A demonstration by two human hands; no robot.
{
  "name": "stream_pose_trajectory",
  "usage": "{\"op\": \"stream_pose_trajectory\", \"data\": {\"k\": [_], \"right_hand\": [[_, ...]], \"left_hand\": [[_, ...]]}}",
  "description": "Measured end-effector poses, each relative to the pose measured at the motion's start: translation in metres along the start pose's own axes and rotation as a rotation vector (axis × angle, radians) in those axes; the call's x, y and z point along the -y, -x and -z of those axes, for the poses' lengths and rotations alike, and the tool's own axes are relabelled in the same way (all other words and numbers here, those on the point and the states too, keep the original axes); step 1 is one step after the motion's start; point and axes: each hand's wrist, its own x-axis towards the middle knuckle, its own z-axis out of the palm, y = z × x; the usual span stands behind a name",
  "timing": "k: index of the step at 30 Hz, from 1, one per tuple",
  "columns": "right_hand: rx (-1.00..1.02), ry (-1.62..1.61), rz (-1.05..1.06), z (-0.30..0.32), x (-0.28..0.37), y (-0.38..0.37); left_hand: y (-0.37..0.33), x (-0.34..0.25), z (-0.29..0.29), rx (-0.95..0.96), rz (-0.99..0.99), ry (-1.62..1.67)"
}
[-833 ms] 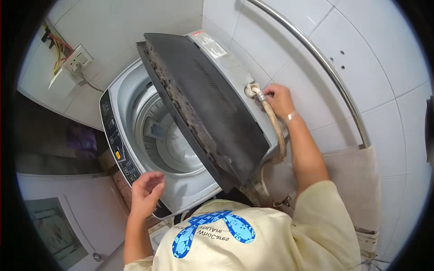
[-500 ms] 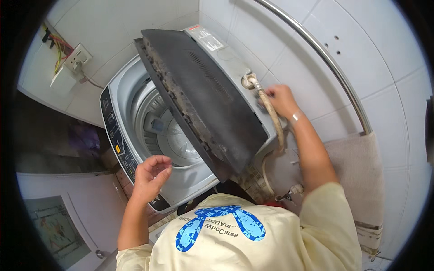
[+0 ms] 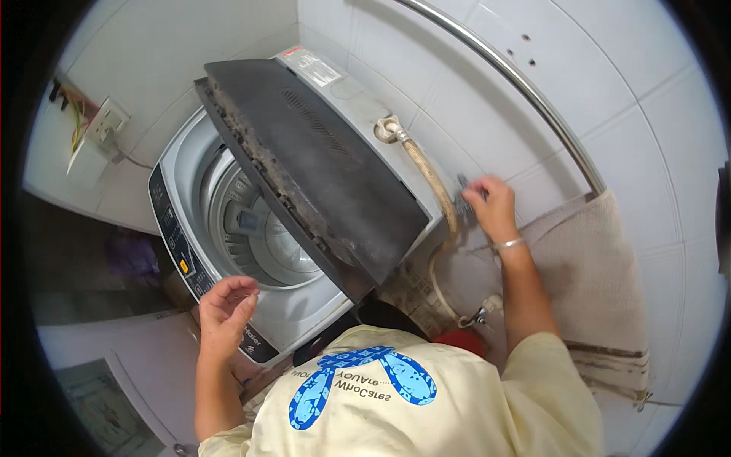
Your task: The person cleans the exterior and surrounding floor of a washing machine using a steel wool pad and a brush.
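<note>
A top-loading washing machine (image 3: 304, 302) stands in front of me, its dark, dusty lid (image 3: 327, 167) raised over part of the metal drum (image 3: 278, 240). My left hand (image 3: 223, 316) hovers by the front panel, fingers loosely curled, thumb apart from them and nothing seen inside. To the right of the beige inlet hose (image 3: 428, 174), my right hand (image 3: 493, 207) is closed with fingertips pinched. A grey, fuzzy clump (image 3: 462, 196) shows at those fingertips; its kind is unclear. The hose joins the machine's rear top at a white fitting (image 3: 387, 129).
A metal rail (image 3: 525, 80) runs along the tiled wall, with a beige towel (image 3: 586, 266) hanging at its near end. Low on the right, a tap (image 3: 481, 312) meets the hose near a red object (image 3: 462, 343). A wall socket (image 3: 109, 122) with loose wires is at far left.
My right hand has moved from beside the hose out to the right, and the grey clump now shows at its fingers. The left hand stays loosely curled. The view has shifted slightly.
</note>
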Motion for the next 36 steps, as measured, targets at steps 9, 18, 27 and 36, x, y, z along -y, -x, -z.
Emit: {"op": "stream_pose_trajectory", "data": {"k": [9, 18, 27, 36], "right_hand": [[0.144, 0.153, 0.03, 0.017, -0.013, 0.012], [-0.088, -1.06, -0.602, -0.055, 0.029, 0.132], [-0.299, -0.28, 0.168, -0.018, 0.061, 0.072], [-0.257, 0.111, 0.34, -0.033, 0.046, 0.056]], "left_hand": [[-0.041, -0.087, -0.076, 0.377, -0.518, -0.318], [-0.155, -0.079, -0.245, 0.752, -1.268, -1.621], [-0.193, -0.081, -0.279, 0.993, -1.137, -1.764], [-0.194, -0.066, -0.267, 0.859, -1.097, -1.66]]}}
